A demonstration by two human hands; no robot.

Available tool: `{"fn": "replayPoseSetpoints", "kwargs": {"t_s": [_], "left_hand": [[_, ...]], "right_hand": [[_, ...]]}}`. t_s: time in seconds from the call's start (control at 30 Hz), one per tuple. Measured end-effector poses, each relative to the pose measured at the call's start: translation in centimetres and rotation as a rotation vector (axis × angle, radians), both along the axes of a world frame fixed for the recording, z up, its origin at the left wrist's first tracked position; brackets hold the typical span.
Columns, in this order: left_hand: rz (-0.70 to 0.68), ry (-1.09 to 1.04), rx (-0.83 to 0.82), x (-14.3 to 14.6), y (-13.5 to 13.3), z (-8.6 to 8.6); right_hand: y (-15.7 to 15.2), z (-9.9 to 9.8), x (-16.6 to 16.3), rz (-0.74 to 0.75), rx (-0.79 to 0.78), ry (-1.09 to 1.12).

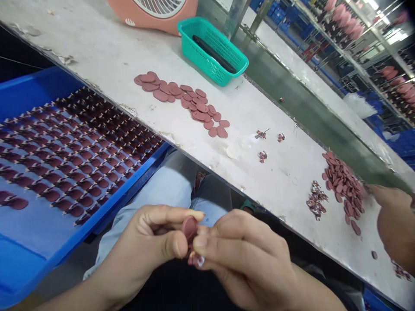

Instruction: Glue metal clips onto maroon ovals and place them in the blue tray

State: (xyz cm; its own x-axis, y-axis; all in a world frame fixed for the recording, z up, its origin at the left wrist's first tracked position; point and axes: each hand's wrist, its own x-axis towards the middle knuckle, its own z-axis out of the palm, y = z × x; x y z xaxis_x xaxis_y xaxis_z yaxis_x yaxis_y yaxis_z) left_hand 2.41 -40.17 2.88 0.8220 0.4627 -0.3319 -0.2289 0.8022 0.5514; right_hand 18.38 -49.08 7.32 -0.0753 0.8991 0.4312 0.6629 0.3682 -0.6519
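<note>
My left hand and my right hand meet over my lap, below the table edge. Together they pinch a small reddish-brown oval disc between thumbs and fingertips. A small patterned piece shows under my right fingertips. A scatter of the same oval discs lies on the white table ahead. A blue tray to my left holds rows of assembled dark red pieces.
A teal basket with a dark object stands at the back, beside a pink fan base. Another pile of discs and small patterned bits lie to the right, near another person's hand.
</note>
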Motion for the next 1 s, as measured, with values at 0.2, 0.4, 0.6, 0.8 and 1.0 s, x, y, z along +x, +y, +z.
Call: {"fn": "replayPoseSetpoints", "kwargs": {"t_s": [0.2, 0.4, 0.6, 0.8, 1.0], "left_hand": [[0.091, 0.123, 0.014, 0.5, 0.0, -1.1], [0.068, 0.179, -0.024, 0.6, 0.4, -1.3], [0.041, 0.157, -0.103, 0.6, 0.4, -1.8], [0.049, 0.110, -0.326, 0.4, 1.0, -3.0], [0.069, 0.019, -0.459, 0.2, 1.5, -3.4]], "right_hand": [[1.4, -1.8, -0.1, -0.011, 0.077, 0.150], [1.8, -2.0, 0.2, -0.004, 0.044, 0.164], [2.2, -2.3, 0.3, -0.007, -0.005, 0.163], [2.2, -2.9, 0.8, -0.101, -0.003, 0.256], [2.6, -3.1, 0.5, -0.169, -0.087, 0.214]]}}
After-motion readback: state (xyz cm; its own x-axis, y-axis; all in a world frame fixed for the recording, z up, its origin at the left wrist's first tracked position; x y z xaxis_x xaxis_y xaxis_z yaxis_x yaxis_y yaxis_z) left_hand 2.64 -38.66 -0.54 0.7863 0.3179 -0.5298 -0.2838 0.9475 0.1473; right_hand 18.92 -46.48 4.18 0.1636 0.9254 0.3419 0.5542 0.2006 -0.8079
